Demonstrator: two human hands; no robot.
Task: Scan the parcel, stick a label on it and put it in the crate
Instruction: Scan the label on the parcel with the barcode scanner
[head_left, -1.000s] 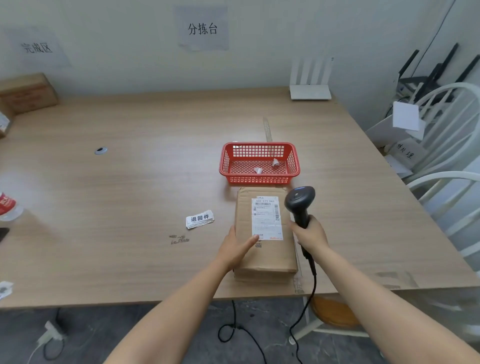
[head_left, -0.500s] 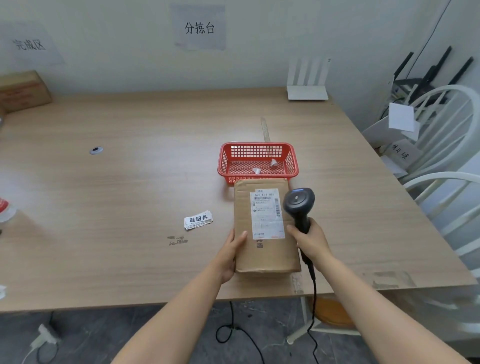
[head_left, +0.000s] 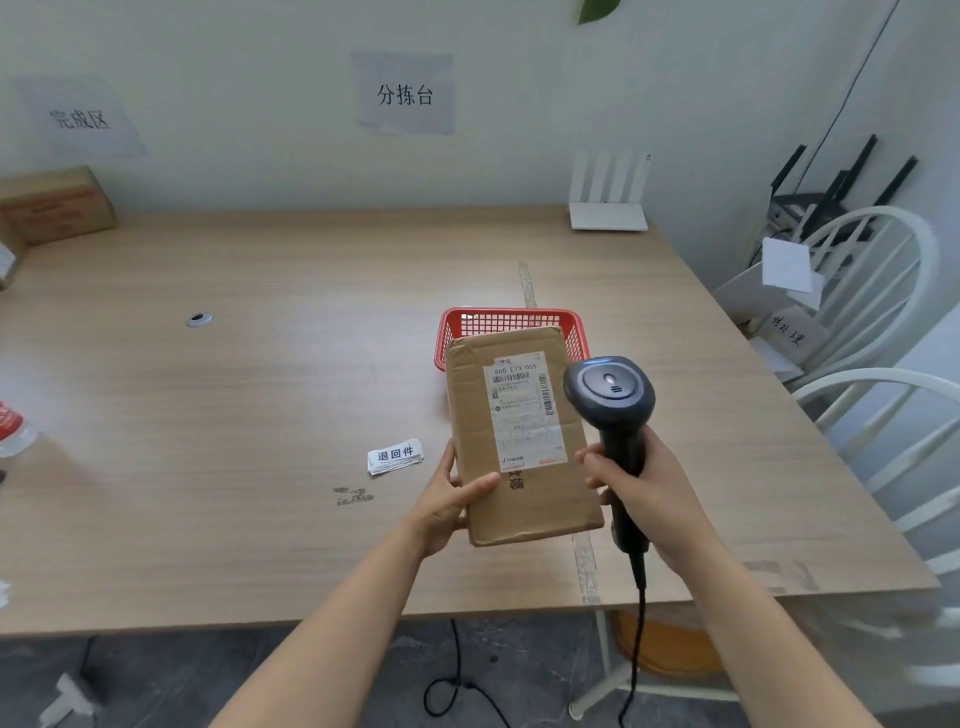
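Seemingly mid-scan in the head view, the left hand (head_left: 447, 501) clasps the brown cardboard parcel (head_left: 519, 431) tilted up before the red mesh plastic crate (head_left: 574, 332), the right hand (head_left: 641, 486) wraps the black handheld scanner (head_left: 610, 400) beside its label, and next comes aiming at the barcode.
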